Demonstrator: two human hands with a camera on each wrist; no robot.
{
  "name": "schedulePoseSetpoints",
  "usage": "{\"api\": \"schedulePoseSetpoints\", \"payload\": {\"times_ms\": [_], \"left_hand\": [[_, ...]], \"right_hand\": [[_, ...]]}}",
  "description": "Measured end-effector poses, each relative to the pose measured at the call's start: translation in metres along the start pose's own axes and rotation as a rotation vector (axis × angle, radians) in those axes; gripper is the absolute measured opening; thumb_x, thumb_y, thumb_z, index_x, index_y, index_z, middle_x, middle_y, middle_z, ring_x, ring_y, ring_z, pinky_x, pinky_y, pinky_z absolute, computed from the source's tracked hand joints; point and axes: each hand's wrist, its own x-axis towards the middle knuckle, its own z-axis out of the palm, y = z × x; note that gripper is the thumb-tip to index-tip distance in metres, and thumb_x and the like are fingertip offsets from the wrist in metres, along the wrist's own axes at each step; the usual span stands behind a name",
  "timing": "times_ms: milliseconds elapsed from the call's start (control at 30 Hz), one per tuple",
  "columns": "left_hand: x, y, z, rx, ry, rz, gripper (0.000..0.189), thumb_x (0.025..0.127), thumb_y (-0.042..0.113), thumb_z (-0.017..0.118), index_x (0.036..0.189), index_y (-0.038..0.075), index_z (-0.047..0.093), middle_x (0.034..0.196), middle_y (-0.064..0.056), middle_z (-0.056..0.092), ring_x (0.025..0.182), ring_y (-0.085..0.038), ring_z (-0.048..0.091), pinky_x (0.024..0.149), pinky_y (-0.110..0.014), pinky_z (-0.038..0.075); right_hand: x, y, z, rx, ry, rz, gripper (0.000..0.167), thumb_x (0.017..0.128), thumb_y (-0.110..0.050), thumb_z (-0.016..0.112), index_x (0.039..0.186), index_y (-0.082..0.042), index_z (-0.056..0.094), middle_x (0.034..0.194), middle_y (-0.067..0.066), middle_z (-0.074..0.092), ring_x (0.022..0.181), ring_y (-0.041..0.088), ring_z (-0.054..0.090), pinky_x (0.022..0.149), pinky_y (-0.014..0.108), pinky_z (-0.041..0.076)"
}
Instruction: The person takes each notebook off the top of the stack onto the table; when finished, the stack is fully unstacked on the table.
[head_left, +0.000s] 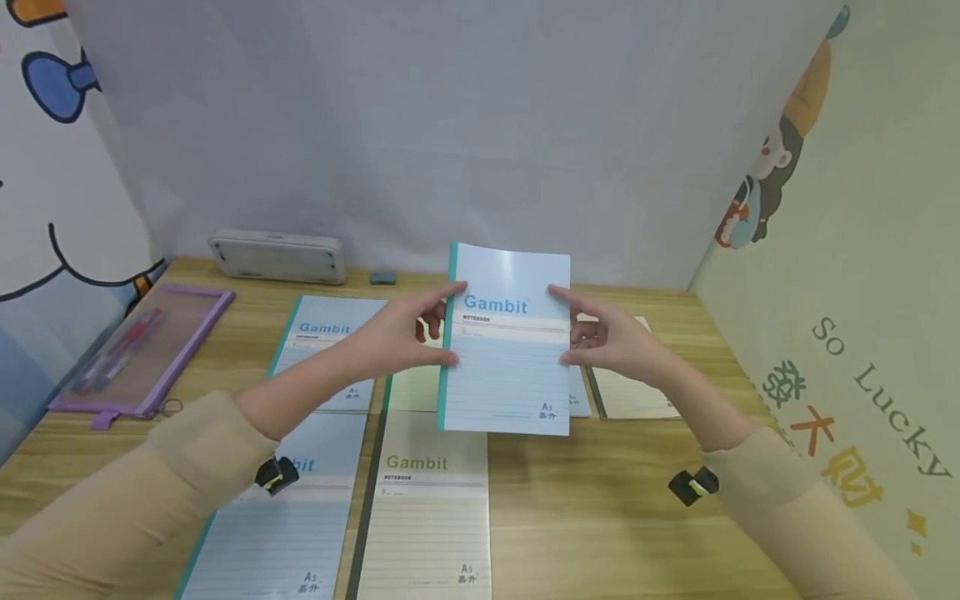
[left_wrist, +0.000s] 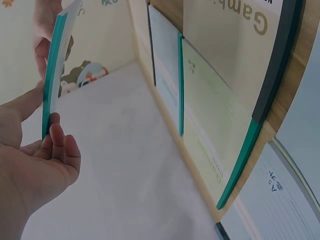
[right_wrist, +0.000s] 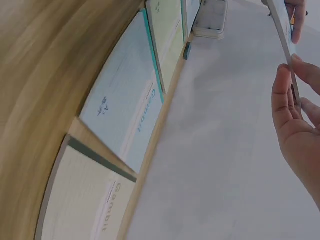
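A light blue Gambit notebook (head_left: 506, 367) with a teal spine is held up above the table, its cover facing me. My left hand (head_left: 397, 333) grips its spine edge, thumb and fingers on either side, as the left wrist view also shows. On the opposite edge, my right hand (head_left: 618, 337) pinches the same notebook. Below and behind it lie other notebooks: a cream one with a dark spine (head_left: 427, 525), a blue one at front left (head_left: 281, 517), another blue one behind that (head_left: 337, 317), and a cream one at right (head_left: 630, 383). A pale green notebook (left_wrist: 205, 115) is mostly hidden in the head view.
A purple-edged mesh pouch (head_left: 195, 333) with pens lies at the left. At the back stand a whitish case (head_left: 277, 257) and a small dark block (head_left: 382, 277). A pale curtain (head_left: 420, 125) hangs behind the wooden table (head_left: 600, 517).
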Motion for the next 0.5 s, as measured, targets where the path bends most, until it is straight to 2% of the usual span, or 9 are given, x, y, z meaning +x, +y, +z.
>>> {"api": "schedulePoseSetpoints", "payload": {"times_ms": [67,200,400,500], "left_hand": [[0.0,0.004,0.007,0.003,-0.027,0.01,0.089,0.076,0.022,0.08,0.149,0.017,0.029,0.1,-0.002,0.053,0.086,-0.019,0.051,0.072,-0.03,0.046],[-0.001,0.012,0.021,0.004,-0.083,0.04,0.09,0.075,0.025,0.08,0.149,0.018,0.03,0.098,0.0,0.052,0.083,-0.016,0.05,0.068,-0.027,0.045],[-0.001,0.018,0.043,-0.011,-0.115,0.078,0.09,0.074,0.027,0.081,0.148,0.017,0.032,0.092,0.001,0.052,0.08,-0.019,0.049,0.059,-0.024,0.037],[-0.005,0.019,0.055,-0.034,-0.128,0.088,0.089,0.073,0.027,0.082,0.147,0.016,0.033,0.094,-0.001,0.054,0.079,-0.018,0.049,0.059,-0.023,0.037]], "right_hand": [[-0.011,0.005,-0.002,-0.007,-0.012,-0.001,0.087,0.078,-0.007,0.076,0.15,-0.017,0.028,0.125,0.012,0.041,0.082,0.017,0.059,0.074,0.023,0.053],[-0.031,0.015,-0.005,-0.016,-0.029,0.044,0.086,0.08,-0.014,0.076,0.15,-0.021,0.027,0.126,0.009,0.047,0.084,0.018,0.062,0.074,0.025,0.054],[-0.055,0.029,-0.005,0.035,-0.012,0.034,0.077,0.084,-0.008,0.071,0.149,-0.014,0.03,0.108,0.015,0.05,0.077,0.019,0.062,0.07,0.03,0.056],[-0.064,0.035,-0.004,0.022,-0.013,0.045,0.076,0.083,-0.01,0.072,0.148,-0.015,0.033,0.102,0.014,0.049,0.076,0.017,0.061,0.068,0.03,0.056]]}}
